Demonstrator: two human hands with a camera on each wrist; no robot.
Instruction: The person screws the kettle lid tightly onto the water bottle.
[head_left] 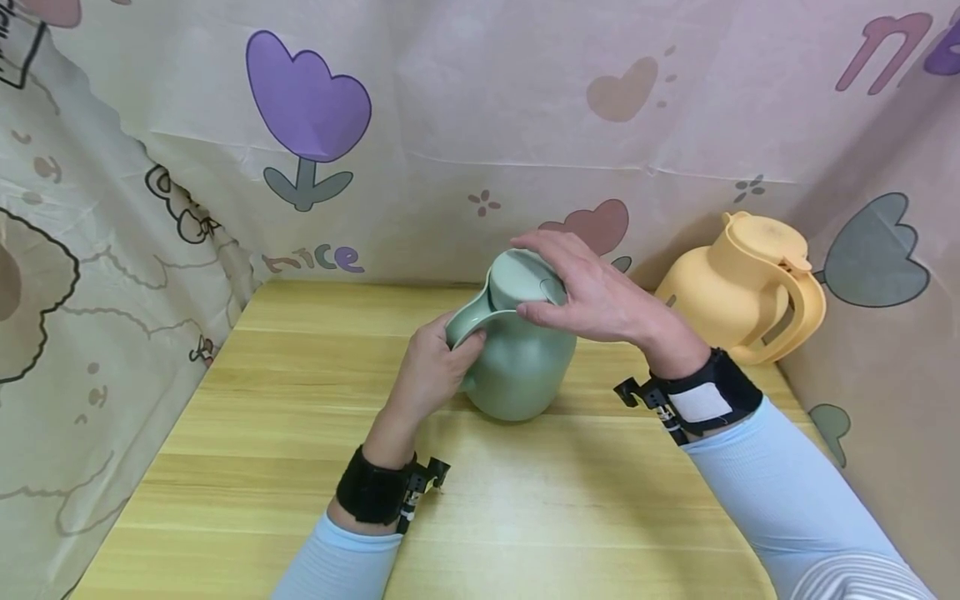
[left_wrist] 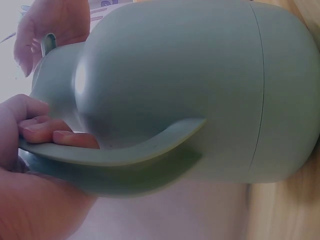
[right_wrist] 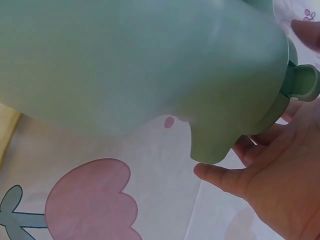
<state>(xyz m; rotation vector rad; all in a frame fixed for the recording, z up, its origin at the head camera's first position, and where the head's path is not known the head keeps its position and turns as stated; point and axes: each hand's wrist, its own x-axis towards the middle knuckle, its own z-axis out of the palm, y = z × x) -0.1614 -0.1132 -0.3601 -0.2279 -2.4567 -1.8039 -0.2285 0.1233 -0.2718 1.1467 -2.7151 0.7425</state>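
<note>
A sage-green thermos jug (head_left: 525, 367) stands near the middle of the wooden table. My left hand (head_left: 435, 367) grips its looped handle (left_wrist: 115, 155), with the fingers curled through the loop in the left wrist view. Over the jug's round lid (head_left: 517, 279) my right hand (head_left: 592, 292) is spread, thumb on the near side and fingers on the far side. In the right wrist view, one fingertip is right at the spout (right_wrist: 212, 145), while the thumb stands apart from the lid near a small raised lever (right_wrist: 305, 82).
A yellow thermos jug (head_left: 720, 283) stands at the back right, its handle toward the right edge. Printed cloth (head_left: 465, 108) hangs behind the wooden table (head_left: 300, 417) and along both sides. Each wrist wears a black strap (head_left: 375, 487) with a small mount.
</note>
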